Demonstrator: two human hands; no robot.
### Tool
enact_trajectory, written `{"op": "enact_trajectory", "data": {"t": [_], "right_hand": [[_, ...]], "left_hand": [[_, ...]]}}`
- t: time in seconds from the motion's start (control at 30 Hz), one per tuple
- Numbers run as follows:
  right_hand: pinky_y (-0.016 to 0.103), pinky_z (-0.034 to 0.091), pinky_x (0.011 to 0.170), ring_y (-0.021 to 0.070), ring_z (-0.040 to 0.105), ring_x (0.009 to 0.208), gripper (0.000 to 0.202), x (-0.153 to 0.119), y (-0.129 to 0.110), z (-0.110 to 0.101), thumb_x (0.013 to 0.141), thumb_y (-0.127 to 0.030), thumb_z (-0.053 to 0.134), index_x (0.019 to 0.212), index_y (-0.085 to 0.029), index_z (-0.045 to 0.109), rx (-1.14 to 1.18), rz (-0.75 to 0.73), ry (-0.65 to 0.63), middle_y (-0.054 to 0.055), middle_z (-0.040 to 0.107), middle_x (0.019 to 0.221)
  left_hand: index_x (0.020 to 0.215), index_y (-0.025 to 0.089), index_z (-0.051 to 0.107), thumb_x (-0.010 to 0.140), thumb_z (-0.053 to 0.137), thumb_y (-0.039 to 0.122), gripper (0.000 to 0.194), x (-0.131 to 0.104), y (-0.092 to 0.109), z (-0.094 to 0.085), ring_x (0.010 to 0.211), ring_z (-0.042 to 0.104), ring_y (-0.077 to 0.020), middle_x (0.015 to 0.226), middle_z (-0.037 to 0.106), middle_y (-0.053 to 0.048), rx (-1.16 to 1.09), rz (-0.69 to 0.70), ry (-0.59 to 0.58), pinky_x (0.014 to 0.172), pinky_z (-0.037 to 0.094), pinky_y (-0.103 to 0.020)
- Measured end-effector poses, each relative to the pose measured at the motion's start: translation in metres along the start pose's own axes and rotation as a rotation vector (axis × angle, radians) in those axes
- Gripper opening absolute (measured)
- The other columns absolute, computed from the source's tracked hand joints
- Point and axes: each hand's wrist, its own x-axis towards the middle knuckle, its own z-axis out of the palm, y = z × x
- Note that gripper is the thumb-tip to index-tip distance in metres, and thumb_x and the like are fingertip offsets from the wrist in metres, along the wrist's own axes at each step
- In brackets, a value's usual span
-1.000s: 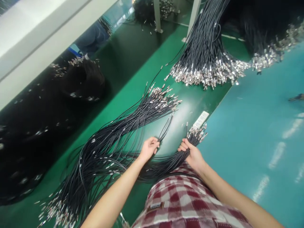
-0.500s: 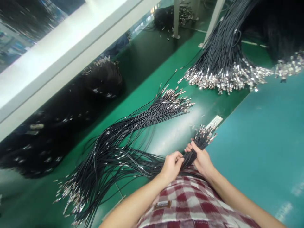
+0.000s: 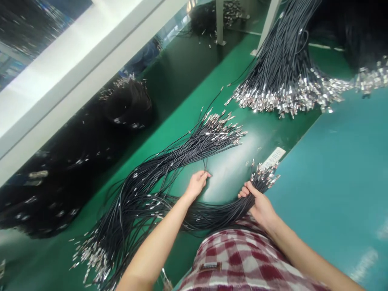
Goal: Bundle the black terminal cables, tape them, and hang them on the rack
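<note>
1. While the right hand is clenched around a bundle of black cables beside the checked shirt, its grip sits just behind the metal terminals; loosening fingers could let cables slip and their ends fall out of line.
2. The left hand pinches thin cable strands next to the loose cable pile on the green floor; how many, I cannot tell. Because strands cross there, a quick pull could drag neighbours along.
3. The gripped bundle trails leftward and merges with the pile, so lifting it sharply could tighten a tangle or strain the terminals.
4. Far from both hands, a stray cable from the large cable sheaf nearly meets one from the pile; such closeness could mix the two.
</note>
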Motion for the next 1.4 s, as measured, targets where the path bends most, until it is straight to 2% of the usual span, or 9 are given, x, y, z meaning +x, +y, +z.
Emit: {"op": "enact_trajectory", "data": {"t": [0.13, 0.3, 0.67, 0.83, 0.9, 1.03, 1.1, 1.23, 1.4], "right_hand": [[0.027, 0.057, 0.072, 0.0176, 0.068, 0.082, 0.022, 0.004, -0.005, 0.009, 0.076, -0.032, 0.079, 0.072, -0.020, 0.062, -0.064, 0.035, 0.056, 0.005, 0.072, 0.086], [0.032, 0.058, 0.078, 0.0243, 0.070, 0.094, 0.020, 0.000, -0.006, 0.018, 0.080, -0.035, 0.075, 0.078, -0.016, 0.069, -0.125, 0.003, 0.010, 0.014, 0.074, 0.101], [0.029, 0.056, 0.066, 0.0167, 0.065, 0.071, 0.040, -0.016, -0.004, 0.012, 0.063, -0.037, 0.088, 0.094, -0.020, 0.070, -0.063, -0.088, -0.013, 0.002, 0.071, 0.079], [0.022, 0.047, 0.055, 0.0075, 0.044, 0.051, 0.034, -0.018, -0.004, 0.004, 0.065, -0.039, 0.088, 0.078, -0.019, 0.063, -0.014, -0.051, -0.114, -0.007, 0.047, 0.057], [0.019, 0.043, 0.052, 0.0056, 0.034, 0.048, 0.035, -0.017, -0.002, 0.000, 0.066, -0.038, 0.088, 0.076, -0.019, 0.060, 0.018, -0.027, -0.118, -0.010, 0.036, 0.054], [0.019, 0.041, 0.051, 0.0059, 0.031, 0.048, 0.037, -0.012, -0.001, -0.003, 0.064, -0.036, 0.089, 0.076, -0.019, 0.057, 0.027, 0.015, -0.078, -0.010, 0.033, 0.056], [0.021, 0.042, 0.052, 0.0066, 0.032, 0.049, 0.037, -0.009, -0.001, -0.002, 0.063, -0.035, 0.089, 0.076, -0.019, 0.058, 0.023, 0.027, -0.061, -0.009, 0.034, 0.056], [0.023, 0.043, 0.053, 0.0081, 0.034, 0.050, 0.034, -0.006, -0.002, -0.001, 0.066, -0.036, 0.087, 0.077, -0.021, 0.059, -0.006, 0.026, -0.053, -0.008, 0.036, 0.057], [0.024, 0.043, 0.053, 0.0082, 0.034, 0.050, 0.033, -0.003, -0.003, 0.000, 0.068, -0.038, 0.085, 0.078, -0.021, 0.059, -0.035, 0.021, -0.062, -0.008, 0.036, 0.057]], "left_hand": [[0.088, 0.017, 0.059, 0.097, 0.039, 0.044, 0.035, -0.058, 0.011, 0.023, 0.058, 0.047, -0.0111, 0.064, 0.051, 0.002, 0.076, 0.227, -0.167, 0.059, 0.035, -0.022], [0.091, 0.021, 0.056, 0.099, 0.035, 0.029, 0.024, -0.105, -0.008, 0.051, 0.065, 0.061, -0.0168, 0.070, 0.063, -0.001, 0.555, 0.241, -0.236, 0.061, 0.035, -0.025], [0.098, 0.020, 0.055, 0.101, 0.036, 0.024, 0.020, -0.127, -0.020, 0.045, 0.075, 0.070, -0.0210, 0.082, 0.072, -0.006, 0.897, 0.247, -0.324, 0.061, 0.040, -0.025], [0.083, 0.020, 0.060, 0.099, 0.043, 0.033, 0.026, -0.116, -0.001, 0.035, 0.073, 0.066, -0.0183, 0.079, 0.069, -0.003, 0.847, 0.406, -0.455, 0.065, 0.043, -0.026], [0.077, 0.020, 0.060, 0.097, 0.046, 0.039, 0.031, -0.093, 0.006, 0.015, 0.073, 0.063, -0.0167, 0.078, 0.066, -0.003, 0.731, 0.451, -0.352, 0.068, 0.044, -0.026], [0.085, 0.019, 0.059, 0.092, 0.053, 0.029, 0.014, -0.025, -0.002, -0.055, 0.086, 0.059, -0.0205, 0.088, 0.062, -0.006, 0.695, 0.321, 0.425, 0.081, 0.046, -0.032], [0.086, 0.019, 0.056, 0.087, 0.058, 0.023, 0.005, 0.004, -0.014, -0.084, 0.088, 0.057, -0.0224, 0.089, 0.060, -0.007, 0.744, 0.187, 0.601, 0.083, 0.045, -0.034], [0.078, 0.020, 0.051, 0.088, 0.051, 0.021, 0.010, 0.014, -0.031, -0.097, 0.078, 0.055, -0.0189, 0.080, 0.057, -0.004, 0.689, 0.124, 0.512, 0.076, 0.043, -0.030], [0.073, 0.020, 0.049, 0.090, 0.049, 0.033, 0.021, -0.059, -0.039, -0.060, 0.067, 0.051, -0.0142, 0.067, 0.050, 0.002, 0.360, 0.198, 0.266, 0.066, 0.039, -0.024]]}}
